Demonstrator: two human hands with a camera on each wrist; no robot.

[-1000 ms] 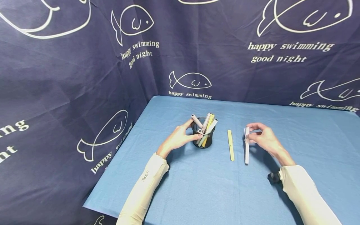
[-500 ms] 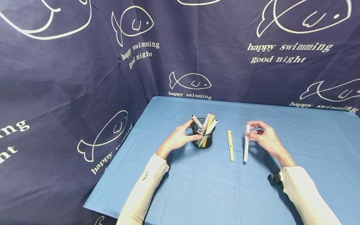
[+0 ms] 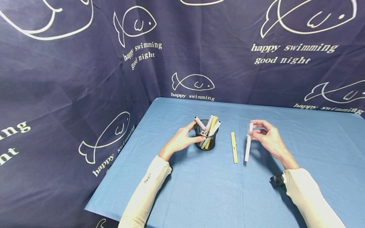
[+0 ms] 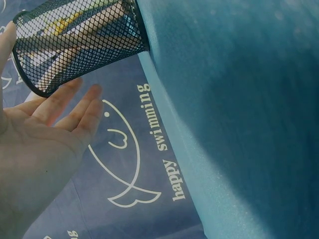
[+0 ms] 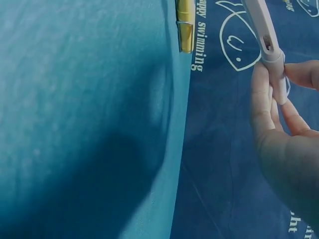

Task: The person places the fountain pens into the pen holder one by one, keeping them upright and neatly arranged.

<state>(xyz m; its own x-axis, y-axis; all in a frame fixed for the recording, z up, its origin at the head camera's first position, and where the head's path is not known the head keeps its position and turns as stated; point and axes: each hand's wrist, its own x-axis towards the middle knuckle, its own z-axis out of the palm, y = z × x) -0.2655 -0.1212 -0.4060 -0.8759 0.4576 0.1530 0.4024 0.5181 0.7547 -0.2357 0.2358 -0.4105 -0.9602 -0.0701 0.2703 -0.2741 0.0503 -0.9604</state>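
Observation:
My left hand [image 3: 179,139] holds a black mesh pen holder [image 3: 212,143] between thumb and fingers near its rim. Several pens [image 3: 215,128], whitish, pale pink and yellow, lean at different angles inside the upright holder. To the right, my right hand [image 3: 269,139] pinches a pale pink pen [image 3: 247,147] by its clip end, the other end pointing down and toward me. In the right wrist view a small slot shows in the pink barrel [image 5: 268,44]. Between the holder and that pen, a yellow pen [image 3: 234,148] lies on the table.
A blue cloth covers the table [image 3: 199,190]. Dark blue curtains [image 3: 233,72] with white fish drawings and lettering hang behind it and on its left. The table's left edge [image 3: 119,155] slants toward me.
The right hand has moved the pale pink pen slightly away from me and up, its lower end swinging left. The left hand, the holder and the yellow pen have stayed still.

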